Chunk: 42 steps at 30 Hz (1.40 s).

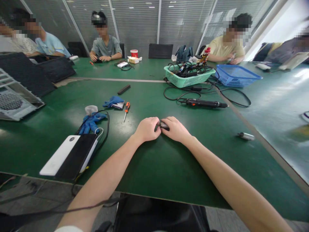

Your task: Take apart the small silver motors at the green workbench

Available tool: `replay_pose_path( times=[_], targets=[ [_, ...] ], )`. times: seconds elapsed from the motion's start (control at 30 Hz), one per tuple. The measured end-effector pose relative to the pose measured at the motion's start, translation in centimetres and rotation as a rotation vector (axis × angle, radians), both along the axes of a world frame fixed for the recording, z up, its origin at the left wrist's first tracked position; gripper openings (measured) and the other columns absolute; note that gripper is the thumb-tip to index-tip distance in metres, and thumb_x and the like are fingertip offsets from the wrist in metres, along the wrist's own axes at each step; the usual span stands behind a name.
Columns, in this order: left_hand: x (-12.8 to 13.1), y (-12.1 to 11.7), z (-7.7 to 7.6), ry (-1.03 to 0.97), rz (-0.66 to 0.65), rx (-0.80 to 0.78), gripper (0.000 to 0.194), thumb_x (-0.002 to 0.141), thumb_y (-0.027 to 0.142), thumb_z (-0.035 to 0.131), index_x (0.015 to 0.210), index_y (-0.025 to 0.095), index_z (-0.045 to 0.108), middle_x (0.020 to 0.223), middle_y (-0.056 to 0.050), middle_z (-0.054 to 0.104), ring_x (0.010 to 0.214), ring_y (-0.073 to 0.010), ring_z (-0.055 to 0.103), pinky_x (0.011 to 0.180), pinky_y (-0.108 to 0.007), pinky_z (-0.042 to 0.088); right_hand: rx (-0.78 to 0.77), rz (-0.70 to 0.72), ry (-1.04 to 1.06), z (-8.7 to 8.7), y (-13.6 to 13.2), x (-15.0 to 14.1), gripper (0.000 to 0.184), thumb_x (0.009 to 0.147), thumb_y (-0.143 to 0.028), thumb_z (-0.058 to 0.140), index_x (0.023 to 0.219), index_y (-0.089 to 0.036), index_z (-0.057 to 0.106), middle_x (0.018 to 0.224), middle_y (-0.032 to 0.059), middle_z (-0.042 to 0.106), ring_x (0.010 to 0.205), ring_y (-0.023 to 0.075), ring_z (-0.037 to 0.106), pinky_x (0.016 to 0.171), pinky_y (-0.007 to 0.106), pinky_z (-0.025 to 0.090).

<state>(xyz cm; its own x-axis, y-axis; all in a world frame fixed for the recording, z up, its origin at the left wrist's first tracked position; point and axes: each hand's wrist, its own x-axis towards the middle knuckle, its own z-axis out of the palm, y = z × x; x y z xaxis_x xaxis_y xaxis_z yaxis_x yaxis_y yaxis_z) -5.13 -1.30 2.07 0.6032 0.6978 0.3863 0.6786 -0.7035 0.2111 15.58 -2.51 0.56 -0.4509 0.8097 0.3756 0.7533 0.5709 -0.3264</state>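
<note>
Left hand and right hand meet over a small dark cylindrical part, both curled and pressing in from either side. The part sits between the palms and fingers, just above the green worktop. The fingers hide most of it, so how far any work on it has gone cannot be told; no separated pieces show beside the hands.

Ahead of the left hand lies an orange-handled screwdriver, with a crumpled blue glove and a second blue glove near it. Further left and nearer the worktop's edge, a white power bank rests beside a black slab, with a black cable curving past them.

To the right, a short silver cylinder lies alone. Beyond the hands, a corded black electric screwdriver lies before a green plastic basket full of tools and cables, with an empty-looking blue basket just beside it.
</note>
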Motion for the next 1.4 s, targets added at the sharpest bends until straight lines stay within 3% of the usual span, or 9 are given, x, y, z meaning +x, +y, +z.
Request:
replay_pose_path(
  times=[0.1,0.27,0.4,1.4],
  targets=[
    [0.1,0.3,-0.3,0.007,0.006,-0.019,0.017,0.084,0.024,0.055,0.099,0.018,0.057,0.096,-0.008,0.066,0.088,-0.0232,0.062,0.079,-0.037,0.05,-0.02,-0.004,0.022,-0.1,-0.3,0.3,0.024,0.09,-0.026,0.062,0.113,-0.021,0.065,0.104,0.0099,0.068,0.1,0.0273,0.061,0.093,0.042,0.05],
    [0.5,0.1,-0.5,0.062,-0.168,-0.074,0.015,0.087,0.027,0.055,0.099,0.018,0.058,0.097,-0.007,0.065,0.089,-0.0219,0.062,0.082,-0.035,0.051,-0.028,-0.002,0.056,0.2,-2.3,0.9,0.016,0.088,-0.025,0.064,0.103,-0.022,0.063,0.098,0.0075,0.066,0.095,0.0257,0.06,0.087,0.039,0.049],
    [1.1,-0.4,-0.3,0.115,-0.23,-0.086,0.011,0.089,0.027,0.052,0.093,0.018,0.058,0.093,-0.007,0.064,0.086,-0.0212,0.061,0.079,-0.034,0.05,-0.03,-0.004,0.074,0.1,-3.3,1.3,0.014,0.087,-0.024,0.062,0.101,-0.022,0.061,0.097,0.0075,0.066,0.094,0.0259,0.06,0.087,0.04,0.049],
    [1.6,-0.3,-0.8,0.094,-0.258,-0.058,0.01,0.091,0.025,0.051,0.088,0.019,0.058,0.088,-0.006,0.064,0.083,-0.02,0.061,0.076,-0.033,0.049,0.027,0.027,0.047,-0.1,-3.9,1.8,0.015,0.088,-0.023,0.059,0.104,-0.023,0.059,0.099,0.0079,0.068,0.095,0.027,0.06,0.088,0.042,0.049]
  ],
)
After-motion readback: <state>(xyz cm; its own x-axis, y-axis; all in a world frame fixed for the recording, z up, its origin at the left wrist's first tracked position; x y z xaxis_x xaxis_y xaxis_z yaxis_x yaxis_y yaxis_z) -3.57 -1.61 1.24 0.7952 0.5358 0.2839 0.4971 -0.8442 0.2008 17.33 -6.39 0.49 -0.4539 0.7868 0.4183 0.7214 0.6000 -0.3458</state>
